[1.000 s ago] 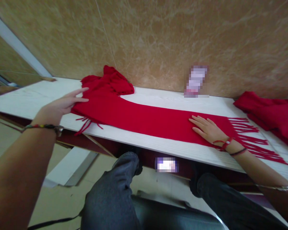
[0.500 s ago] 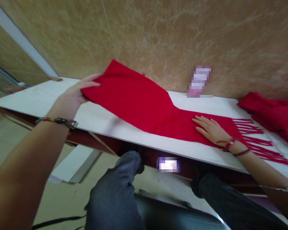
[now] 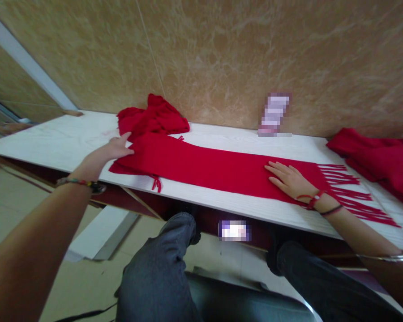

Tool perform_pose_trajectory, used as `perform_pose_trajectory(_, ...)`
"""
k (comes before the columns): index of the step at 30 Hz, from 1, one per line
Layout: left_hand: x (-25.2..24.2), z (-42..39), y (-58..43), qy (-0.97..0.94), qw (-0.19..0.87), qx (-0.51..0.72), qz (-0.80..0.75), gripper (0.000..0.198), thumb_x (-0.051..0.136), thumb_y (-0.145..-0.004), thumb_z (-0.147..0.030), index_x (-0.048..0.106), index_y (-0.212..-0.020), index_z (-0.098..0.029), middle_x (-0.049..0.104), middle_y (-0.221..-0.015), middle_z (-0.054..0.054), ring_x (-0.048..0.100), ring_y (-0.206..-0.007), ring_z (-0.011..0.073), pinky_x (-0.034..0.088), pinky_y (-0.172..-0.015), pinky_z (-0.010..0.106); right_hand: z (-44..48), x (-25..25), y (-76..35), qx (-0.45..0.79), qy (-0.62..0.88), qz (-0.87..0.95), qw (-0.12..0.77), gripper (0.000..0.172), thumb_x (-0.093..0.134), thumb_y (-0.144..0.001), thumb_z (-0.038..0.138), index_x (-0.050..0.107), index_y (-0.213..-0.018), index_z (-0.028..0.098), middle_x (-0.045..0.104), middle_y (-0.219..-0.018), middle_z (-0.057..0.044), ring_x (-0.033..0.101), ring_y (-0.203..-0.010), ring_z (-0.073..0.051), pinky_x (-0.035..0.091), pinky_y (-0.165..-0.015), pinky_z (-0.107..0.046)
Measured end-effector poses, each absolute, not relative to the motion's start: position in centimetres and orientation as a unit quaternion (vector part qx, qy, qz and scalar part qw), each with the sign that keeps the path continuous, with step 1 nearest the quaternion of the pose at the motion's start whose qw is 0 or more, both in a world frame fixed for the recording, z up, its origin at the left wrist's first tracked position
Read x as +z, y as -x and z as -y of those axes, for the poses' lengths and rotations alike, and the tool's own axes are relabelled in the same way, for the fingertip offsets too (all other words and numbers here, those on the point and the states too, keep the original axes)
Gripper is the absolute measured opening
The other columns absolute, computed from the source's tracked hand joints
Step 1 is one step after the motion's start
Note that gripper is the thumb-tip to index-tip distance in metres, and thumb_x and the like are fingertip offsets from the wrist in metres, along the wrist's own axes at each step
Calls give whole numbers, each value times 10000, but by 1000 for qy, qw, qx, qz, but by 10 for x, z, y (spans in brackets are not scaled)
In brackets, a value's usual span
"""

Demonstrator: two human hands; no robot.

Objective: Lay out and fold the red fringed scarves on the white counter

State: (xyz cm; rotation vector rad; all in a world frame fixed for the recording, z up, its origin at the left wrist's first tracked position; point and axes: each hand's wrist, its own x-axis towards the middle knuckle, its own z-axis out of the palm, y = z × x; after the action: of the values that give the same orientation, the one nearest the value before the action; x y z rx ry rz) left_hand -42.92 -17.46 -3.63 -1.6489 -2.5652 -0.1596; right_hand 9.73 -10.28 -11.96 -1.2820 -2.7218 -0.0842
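A red fringed scarf point(image 3: 218, 167) lies lengthwise on the white tabletop, its fringe spread toward the right. Flat on the scarf near that fringed end rests my right hand point(image 3: 290, 181), fingers stretched out. My left hand point(image 3: 119, 146) is at the scarf's folded left end, finger and thumb apart against the cloth; the other fingers are partly hidden. Behind that end, a bunched heap of red cloth point(image 3: 154, 118) sits near the wall. Small tufts of fringe stick out at the front and back edges there.
More folded red cloth point(image 3: 383, 161) lies at the right end of the narrow white table point(image 3: 57, 134). A tan marbled wall point(image 3: 215, 58) rises behind it. A blurred-out item point(image 3: 274, 114) leans at the wall. Below are my knees and a pale board point(image 3: 102, 232) on the floor.
The scarf's left part, lifted by my left hand before, has come down onto the table. This uncovers the red heap behind. My right hand keeps its place on the scarf.
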Motion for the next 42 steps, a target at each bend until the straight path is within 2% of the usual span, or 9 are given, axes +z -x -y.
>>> perform_pose_trajectory(3, -32, 166, 385, 574, 81, -60, 813, 598, 390, -925, -363, 246, -1442, -98, 285, -1475, 197, 288, -1349, 305, 291, -1067, 447, 105, -110, -86, -14, 441, 896, 56, 529, 259, -928, 447, 414, -1382, 225, 355, -1472, -96, 308, -1353, -285, 315, -1036, -571)
perform_pose_trajectory(6, -45, 160, 341, 613, 79, -55, 784, 598, 270, -934, -505, 298, -1433, -178, 182, -1520, 175, 168, -1387, 360, 204, -1047, 612, 109, -102, -71, -12, 430, 900, 63, 551, 249, -934, 470, 347, -1421, 234, 274, -1510, -84, 230, -1383, -286, 276, -1052, -579)
perform_pose_trajectory(9, -67, 158, 323, 615, 39, 5, 787, 571, 250, -932, -506, 328, -1423, -226, 159, -1539, 124, 124, -1400, 356, 151, -1043, 651, 112, -102, -64, -10, 412, 911, 29, 529, 232, -944, 461, 325, -1428, 270, 285, -1506, -56, 237, -1382, -271, 271, -1051, -582)
perform_pose_trajectory(17, -87, 154, 335, 617, 63, 35, 784, 526, 202, -951, -447, 308, -1429, -253, 166, -1541, 94, 152, -1391, 337, 181, -1034, 650, 101, -119, -130, -57, 477, 877, 14, 527, 186, -953, 405, 303, -1439, 238, 284, -1506, -74, 274, -1368, -276, 317, -1024, -577)
perform_pose_trajectory(24, -73, 146, 295, 588, 21, 42, 808, 562, 217, -947, -449, 299, -1437, -187, 87, -1546, 149, 78, -1402, 368, 122, -1064, 631, 97, -100, -141, -56, 547, 835, 15, 570, 245, -939, 411, 395, -1387, 92, 371, -1446, -181, 316, -1338, -334, 330, -1033, -554)
perform_pose_trajectory(28, -74, 143, 228, 669, -4, 25, 743, 578, 181, -943, -498, 251, -1455, -238, 62, -1556, 112, 60, -1416, 332, 145, -1090, 581, 113, -80, -74, -14, 483, 875, 44, 574, 296, -939, 433, 347, -1418, 121, 281, -1500, -144, 249, -1376, -292, 282, -1077, -508)
perform_pose_trajectory(31, -85, 147, 192, 738, -45, 24, 673, 567, 205, -938, -523, 232, -1456, -292, 71, -1559, 62, 61, -1420, 308, 156, -1096, 564, 127, -85, -39, 9, 411, 911, 24, 567, 327, -936, 434, 321, -1434, 164, 251, -1516, -92, 197, -1395, -269, 239, -1091, -522)
perform_pose_trajectory(36, -96, 152, 187, 760, -35, 6, 649, 527, 210, -956, -463, 258, -1448, -281, 173, -1542, 33, 150, -1415, 242, 170, -1115, 506, 130, -104, -50, 15, 405, 914, 29, 502, 293, -951, 362, 363, -1417, 188, 298, -1499, -75, 258, -1378, -222, 238, -1105, -467)
perform_pose_trajectory(42, -96, 150, 193, 762, -28, -3, 647, 525, 210, -957, -460, 268, -1445, -277, 179, -1541, 28, 161, -1412, 235, 176, -1120, 480, 116, -109, -108, -9, 492, 870, 45, 488, 269, -947, 321, 386, -1404, 195, 328, -1485, -79, 299, -1361, -235, 295, -1076, -484)
